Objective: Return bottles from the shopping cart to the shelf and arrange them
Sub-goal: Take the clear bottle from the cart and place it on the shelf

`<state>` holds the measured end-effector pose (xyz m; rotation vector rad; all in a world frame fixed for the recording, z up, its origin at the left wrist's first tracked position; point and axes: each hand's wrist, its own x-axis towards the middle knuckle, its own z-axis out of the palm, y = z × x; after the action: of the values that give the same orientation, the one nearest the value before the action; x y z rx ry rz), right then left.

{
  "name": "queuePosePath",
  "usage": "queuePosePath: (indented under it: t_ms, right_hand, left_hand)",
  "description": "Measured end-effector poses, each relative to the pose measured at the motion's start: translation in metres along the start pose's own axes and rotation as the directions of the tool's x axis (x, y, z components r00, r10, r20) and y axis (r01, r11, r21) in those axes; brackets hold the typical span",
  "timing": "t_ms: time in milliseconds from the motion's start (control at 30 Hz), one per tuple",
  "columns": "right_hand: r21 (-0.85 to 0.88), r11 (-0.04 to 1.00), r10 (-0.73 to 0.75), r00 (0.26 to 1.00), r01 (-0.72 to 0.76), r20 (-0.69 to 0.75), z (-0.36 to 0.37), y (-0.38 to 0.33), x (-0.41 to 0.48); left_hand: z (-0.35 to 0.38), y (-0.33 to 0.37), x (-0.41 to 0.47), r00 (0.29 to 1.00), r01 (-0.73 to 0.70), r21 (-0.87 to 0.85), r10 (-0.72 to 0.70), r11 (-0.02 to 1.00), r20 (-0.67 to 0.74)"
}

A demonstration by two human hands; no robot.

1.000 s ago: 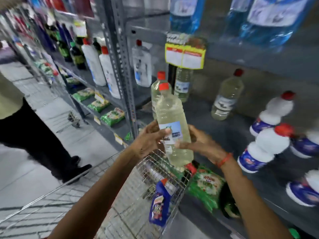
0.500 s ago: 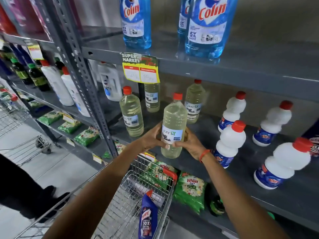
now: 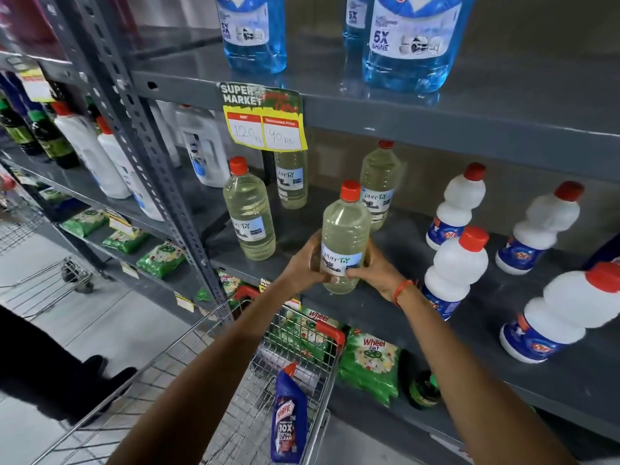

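Observation:
A clear bottle of pale yellow liquid with a red cap stands upright at the front edge of the grey middle shelf. My left hand grips its lower left side and my right hand its lower right side. Three matching bottles stand on the same shelf: one to the left, one under the price tag, one behind. Below, the wire shopping cart holds a blue toilet-cleaner bottle.
White bottles with red caps crowd the shelf on the right. Large blue bottles stand on the shelf above. A yellow price tag hangs from that shelf's edge. Green detergent packs lie below. A person's dark legs stand at left.
Both hands have carried the bottle up from over the cart and forward to the front edge of the middle shelf. The view has tilted up toward the shelves.

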<state>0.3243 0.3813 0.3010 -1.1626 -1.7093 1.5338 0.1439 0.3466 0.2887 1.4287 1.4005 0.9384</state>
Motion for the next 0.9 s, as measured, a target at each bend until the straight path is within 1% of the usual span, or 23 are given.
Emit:
queuePosePath:
  t_ms: [133,433,767,900]
  right_hand:
    - [0.001,1.0,-0.013,1.0,0.013,-0.012,0.0025,0.0025,-0.0029]
    - [-0.027,0.999,-0.022,1.0,0.022,-0.015,0.0001,0.0035,0.0001]
    - [0.036,0.999,-0.031,0.999,0.03,0.025,-0.0007,-0.0007,-0.0012]
    - [-0.029,0.999,-0.024,1.0,0.023,-0.012,0.0027,0.0009,-0.0043]
  left_hand:
    - [0.0001,-0.0033,0.0003,1.0,0.01,0.034,-0.01,0.999,-0.006]
    - [0.0019,-0.0031,0.0016,1.0,0.008,0.036,-0.008,0.999,-0.009]
    - [0.0058,-0.007,0.0013,1.0,-0.015,-0.016,0.014,1.0,-0.023]
    - [0.0079,-0.0061,0.0002,1.0,-0.018,0.01,0.018,1.0,-0.015]
